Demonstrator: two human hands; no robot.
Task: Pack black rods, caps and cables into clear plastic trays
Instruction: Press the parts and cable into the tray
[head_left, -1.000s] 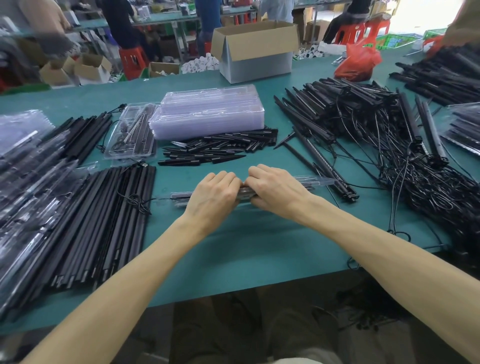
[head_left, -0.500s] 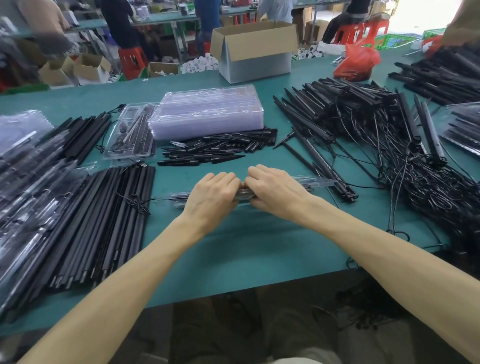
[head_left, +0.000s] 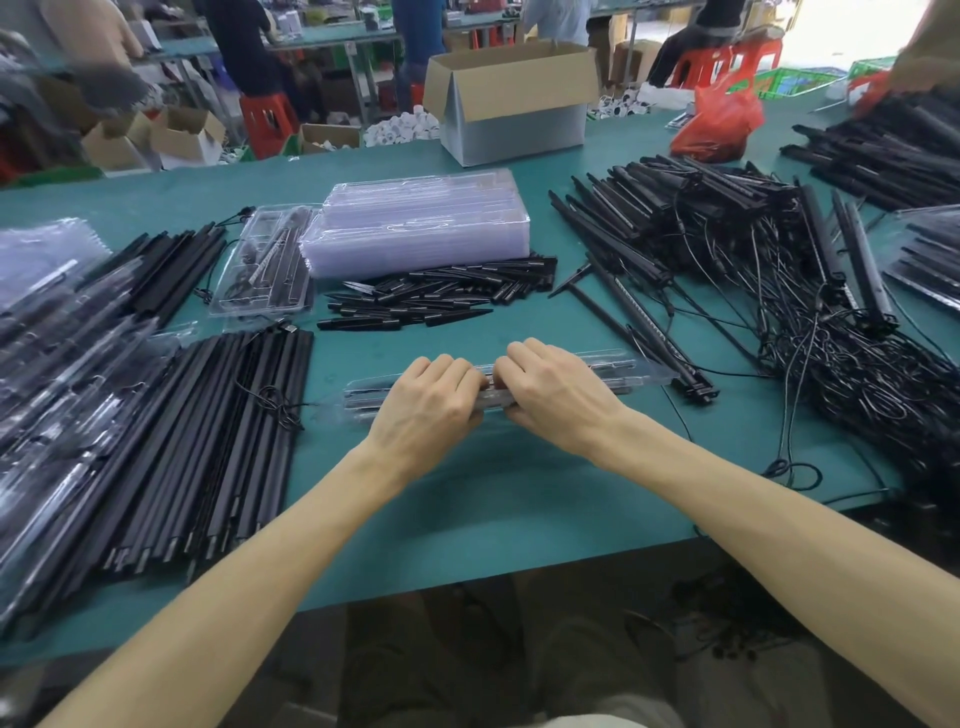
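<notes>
We have our left grip (head_left: 426, 410) and right grip (head_left: 556, 400) side by side, both clenched round the middle of one clear tray (head_left: 623, 371) lying crosswise on the near surface (head_left: 519, 493), dark pieces showing inside it; we judge it is nearly packed; filled trays (head_left: 47, 332) pile at far left, so some work is done; loose rods (head_left: 218, 426) at near left, caps (head_left: 441, 291) beyond, cables (head_left: 831, 364) tangled right and the empty stack (head_left: 415, 228) say much remains.
</notes>
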